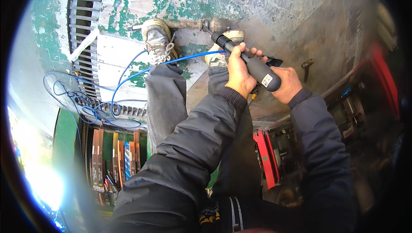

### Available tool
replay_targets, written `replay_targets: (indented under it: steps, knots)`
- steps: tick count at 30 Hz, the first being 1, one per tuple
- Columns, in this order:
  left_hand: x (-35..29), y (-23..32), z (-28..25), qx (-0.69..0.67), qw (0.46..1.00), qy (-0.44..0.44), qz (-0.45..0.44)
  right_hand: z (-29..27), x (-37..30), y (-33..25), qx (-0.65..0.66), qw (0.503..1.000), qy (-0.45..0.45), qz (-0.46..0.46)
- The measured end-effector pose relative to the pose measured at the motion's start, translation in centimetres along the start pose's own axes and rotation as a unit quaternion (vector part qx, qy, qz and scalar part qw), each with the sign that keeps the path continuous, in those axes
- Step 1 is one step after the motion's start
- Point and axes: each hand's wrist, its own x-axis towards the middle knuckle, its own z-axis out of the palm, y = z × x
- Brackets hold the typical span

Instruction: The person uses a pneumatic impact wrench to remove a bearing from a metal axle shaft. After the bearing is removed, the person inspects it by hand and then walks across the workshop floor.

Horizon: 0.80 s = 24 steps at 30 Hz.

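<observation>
Black cylindrical tool (254, 68), probably weighty, stiff and slick-cased, best held at mid-body and rounded end, slants above the right shoe (235, 35), left hand (239, 72) wrapped round its middle, right hand (288, 86) clasping that end, blue line (189, 56) looping toward the floor grate (83, 17).

The left hand (240, 73) and right hand (287, 86) hold a black cylindrical tool (256, 67).

A: Floor (122, 57)?
B: Painted green, badly flaked, worn to grey far right.
A: Left side?
B: Slotted metal grate (86, 18) set in floor, bending right at near end. Green shelf (65, 132) just nearer.
A: Light?
B: Strong white glare (45, 186), near left. Right edge blurry, dim.
</observation>
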Motion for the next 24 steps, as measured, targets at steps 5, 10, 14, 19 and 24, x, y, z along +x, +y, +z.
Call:
replay_targets:
  steps: [5,10,14,19,24]
  knots:
    - [0.4,0.0,-0.3,0.012,1.0,0.004,-0.007,0.1,0.2,0.4,-0.004,1.0,-0.001,-0.005]
    - [0.8,0.2,-1.0,0.035,0.999,-0.014,-0.01,0.4,0.2,1.0,0.001,1.0,0.007,-0.02]
    - [0.9,0.3,-1.4,0.073,0.997,-0.029,-0.004,0.3,0.3,1.3,-0.007,0.999,0.01,-0.03]
    - [0.9,0.6,-1.8,0.104,0.994,-0.015,-0.008,0.2,0.2,1.5,-0.004,0.999,0.007,-0.035]
    - [0.8,1.1,-1.8,0.152,0.988,-0.001,-0.009,0.2,0.4,1.6,-0.001,0.999,0.005,-0.035]
